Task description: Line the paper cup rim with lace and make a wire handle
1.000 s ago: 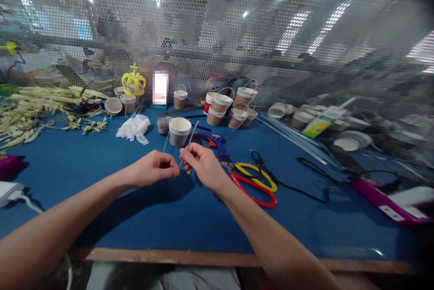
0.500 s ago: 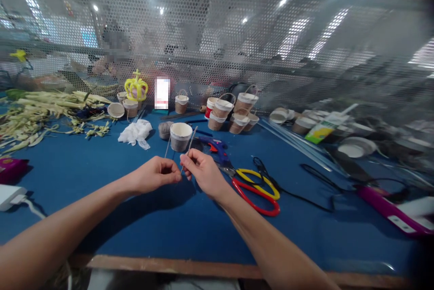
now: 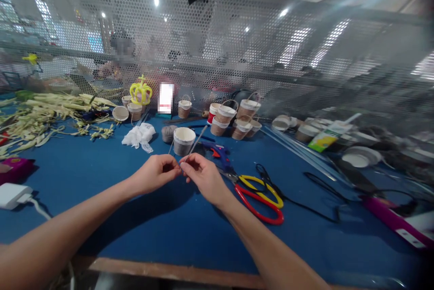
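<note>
My left hand (image 3: 158,173) and my right hand (image 3: 203,177) meet above the blue table, fingertips pinched close together on a thin greyish cord (image 3: 200,138). One stretch of it slants up to the right from my right fingers; another thin end rises beside my left fingers. Where the strands meet is hidden by my fingertips. Just beyond my hands stands a small grey bucket (image 3: 183,141) with a white rim, beside a ball of grey yarn (image 3: 168,133). To the right of my right hand lie scissors (image 3: 261,197) with red and yellow handles, near a blue glue gun (image 3: 220,152).
Small brown buckets (image 3: 225,112) with handles stand along a perforated metal screen (image 3: 190,32). Pale husks (image 3: 64,104) and a crumpled white cloth (image 3: 139,136) lie left. Clear sticks (image 3: 298,152), a black cable (image 3: 308,206) and a purple power strip (image 3: 389,217) are right.
My fingertips have come closer together, and the cord's upper end leans further right. The camera has tilted slightly, so the table's things sit a little lower and further right.
</note>
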Demonstrator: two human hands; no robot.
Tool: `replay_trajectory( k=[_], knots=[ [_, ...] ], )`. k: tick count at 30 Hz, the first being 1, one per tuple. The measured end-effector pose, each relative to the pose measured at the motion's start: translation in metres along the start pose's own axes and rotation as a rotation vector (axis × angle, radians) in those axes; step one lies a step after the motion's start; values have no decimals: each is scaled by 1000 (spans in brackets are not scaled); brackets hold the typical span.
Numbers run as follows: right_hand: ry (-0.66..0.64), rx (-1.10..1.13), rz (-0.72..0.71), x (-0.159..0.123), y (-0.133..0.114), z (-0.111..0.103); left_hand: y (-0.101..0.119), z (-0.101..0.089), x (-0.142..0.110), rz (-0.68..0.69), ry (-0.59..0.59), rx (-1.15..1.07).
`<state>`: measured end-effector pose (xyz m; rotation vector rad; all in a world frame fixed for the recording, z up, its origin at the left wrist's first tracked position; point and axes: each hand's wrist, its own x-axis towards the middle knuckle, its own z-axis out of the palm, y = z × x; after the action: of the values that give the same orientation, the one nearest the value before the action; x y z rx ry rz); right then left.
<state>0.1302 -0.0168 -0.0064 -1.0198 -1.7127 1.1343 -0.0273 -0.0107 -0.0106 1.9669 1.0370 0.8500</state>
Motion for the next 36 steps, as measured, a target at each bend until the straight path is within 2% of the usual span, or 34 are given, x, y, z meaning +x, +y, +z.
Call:
replay_trajectory(
  k=[5,9,13,18,21,25,28,33,36],
  knots=[
    [-4,-53,14,0,1,-2,1,-5,1,-1,-118,-44],
    [12,-101,31,0,3,-4,2,-11,1,39,-165,21],
    [30,-183,27,-1,2,-3,3,-11,0,11,-131,97],
    [65,-236,13,-2,2,0,1,-5,0,-46,-87,83],
    [72,-219,4,-2,2,1,0,-4,0,-79,-89,-4],
    [-46,-58,3,-1,-1,-1,3,-5,1,-138,-143,-219],
    [-62,-95,-7,-2,-1,-2,4,-6,1,-163,-158,-258],
    [2,-236,-17,-2,3,-2,3,-3,2,-127,-143,-173],
    [19,-136,27,-2,3,-2,4,-1,1,-103,-85,-224]
  ],
)
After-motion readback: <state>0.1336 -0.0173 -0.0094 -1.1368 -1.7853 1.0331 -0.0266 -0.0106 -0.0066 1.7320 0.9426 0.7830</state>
